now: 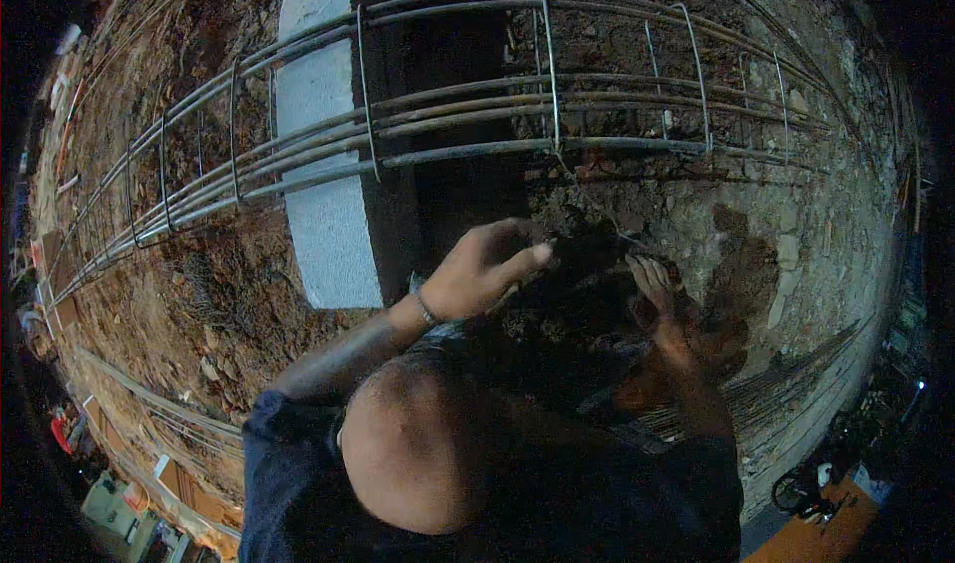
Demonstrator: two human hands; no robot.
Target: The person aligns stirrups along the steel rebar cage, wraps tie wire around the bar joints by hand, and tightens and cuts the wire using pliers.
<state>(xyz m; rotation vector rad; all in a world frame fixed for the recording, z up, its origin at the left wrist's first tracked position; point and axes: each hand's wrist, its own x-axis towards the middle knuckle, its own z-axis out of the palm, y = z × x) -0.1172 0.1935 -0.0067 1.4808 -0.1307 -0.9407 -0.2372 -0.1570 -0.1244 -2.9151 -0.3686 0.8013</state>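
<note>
Before me runs a long reinforcing-bar cage (462, 147), its lengthwise bars bound by thin square stirrups (553, 70). My left hand (485, 268), with a bracelet at the wrist, hovers below the cage; thumb and curled fingers stand apart and nothing shows between them. Farther right, the fingertips of my right hand (652, 279) pinch a thin wire (597, 203). That wire slants up toward the cage's lowest bar near a stirrup. Deep shadow hides the ground between both hands. A head (418, 444) and dark shirt fill the lower middle.
A pale block or beam (321, 153) passes beneath the cage at left. Rough soil with stones (216, 354) surrounds it. More bars lie lower left (186, 421) and lower right (791, 376). A motorcycle (809, 488) stands at the lower right; a person in red (61, 429) is far left.
</note>
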